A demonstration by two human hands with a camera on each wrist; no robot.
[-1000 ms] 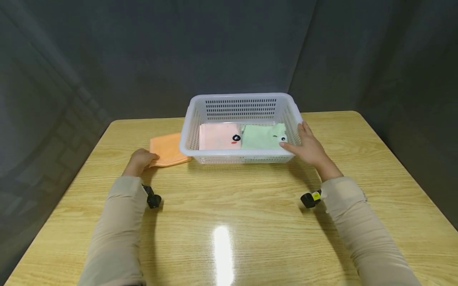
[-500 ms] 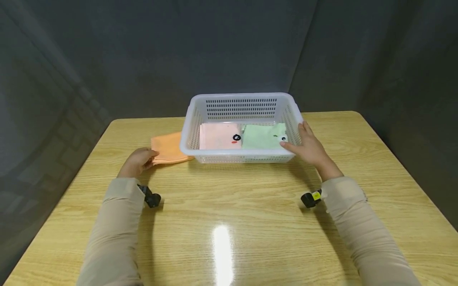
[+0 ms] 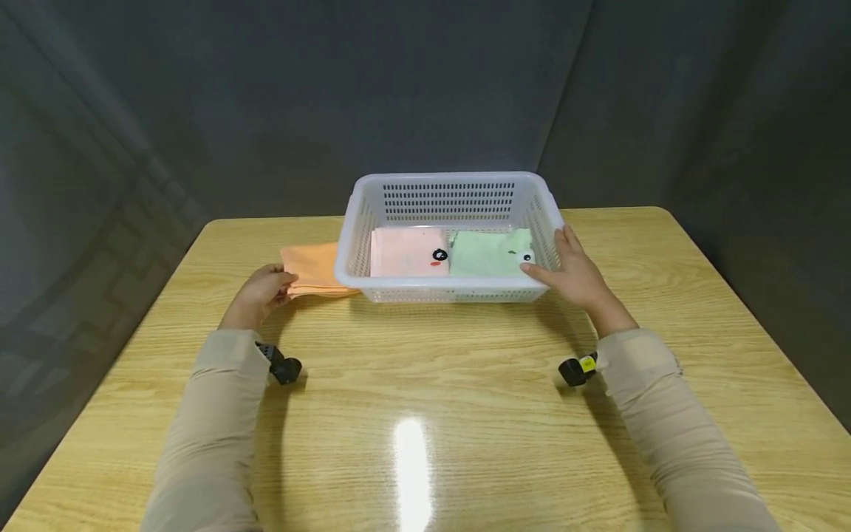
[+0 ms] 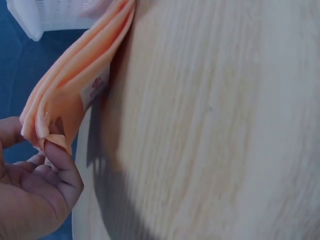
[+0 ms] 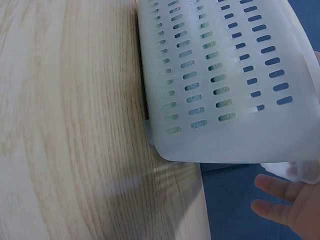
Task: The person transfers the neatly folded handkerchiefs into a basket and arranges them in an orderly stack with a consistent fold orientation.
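My left hand [image 3: 255, 297] pinches the left edge of a folded orange towel [image 3: 311, 266], whose right end overlaps the basket's left side in the head view. The left wrist view shows that towel's [image 4: 75, 80] stacked layers, a white label, and thumb and fingers at its corner. A white plastic basket [image 3: 459, 283] stands at the back of the table. My right hand [image 3: 580, 279] holds its near right corner, thumb over the rim and fingers along the outer right side. Inside lie a folded pink towel [image 3: 405, 253] with an embroidered eye and a folded green towel [image 3: 488, 253] beside it.
The wooden table [image 3: 425, 362] extends in front of the basket, with a bright light reflection near me. A dark grey curtain [image 3: 425, 89] hangs behind the table and along both sides. Black wrist cameras sit at both cuffs.
The left hand and the orange towel have shifted slightly away from me, and the towel reaches a little further toward the basket. The right hand and the basket look nearly still.
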